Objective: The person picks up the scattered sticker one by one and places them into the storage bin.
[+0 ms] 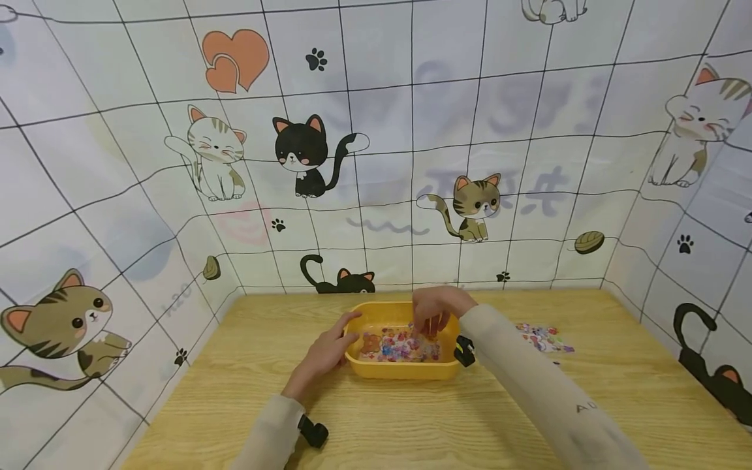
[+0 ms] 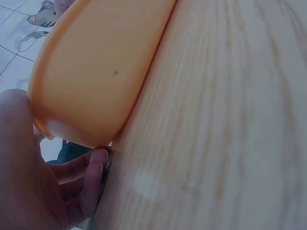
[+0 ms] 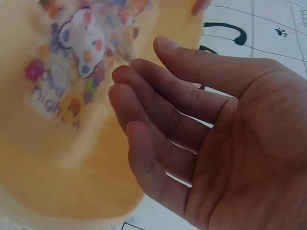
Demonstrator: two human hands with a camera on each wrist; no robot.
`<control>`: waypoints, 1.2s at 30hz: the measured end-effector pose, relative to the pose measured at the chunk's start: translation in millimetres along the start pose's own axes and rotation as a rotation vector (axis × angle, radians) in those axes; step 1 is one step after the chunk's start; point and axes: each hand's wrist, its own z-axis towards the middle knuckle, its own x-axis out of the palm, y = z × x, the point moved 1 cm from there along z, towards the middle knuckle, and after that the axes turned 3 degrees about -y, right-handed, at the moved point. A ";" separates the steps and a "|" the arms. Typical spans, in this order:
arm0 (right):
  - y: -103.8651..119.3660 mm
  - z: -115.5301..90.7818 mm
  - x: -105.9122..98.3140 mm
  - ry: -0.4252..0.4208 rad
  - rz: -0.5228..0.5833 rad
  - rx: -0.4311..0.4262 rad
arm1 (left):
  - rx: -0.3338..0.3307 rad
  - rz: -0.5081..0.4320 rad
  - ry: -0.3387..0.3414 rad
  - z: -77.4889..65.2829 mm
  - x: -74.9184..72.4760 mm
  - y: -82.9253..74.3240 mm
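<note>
A yellow plastic basin (image 1: 402,371) stands on the wooden table and holds a pile of small colorful stickers (image 1: 399,346). My left hand (image 1: 325,349) grips the basin's left end, with fingers at the rim and others bent against the outer wall (image 2: 96,72). Over the basin's right part, my right hand (image 1: 433,310) reaches down inside. In the right wrist view its fingers are loosely bent, with thumb and index finger apart. A clear sticker (image 3: 121,50) lies close to those fingertips; no hold on it shows. Among the pile is a white spotted bear-shaped sticker (image 3: 86,40).
More colorful stickers (image 1: 543,338) lie on the wooden table (image 1: 376,424) to the right of the basin, partly behind the right sleeve (image 1: 529,372). White gridded sheets with cartoon cats (image 1: 302,156) stand around the table's back and sides.
</note>
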 end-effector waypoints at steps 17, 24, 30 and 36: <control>-6.5 2.5 8.8 0.056 -0.045 0.043 | 0.001 -0.008 -0.002 -0.5 -0.9 -0.1; -7.1 1.7 11.8 0.086 -0.057 0.064 | -0.007 -0.018 0.006 -1.4 -1.0 -1.2; -10.2 4.9 13.8 0.077 -0.051 0.082 | -0.002 -0.011 0.001 -0.9 -0.5 -0.5; -10.7 6.4 15.3 0.077 -0.047 0.084 | 0.005 -0.005 -0.002 -0.9 0.0 0.9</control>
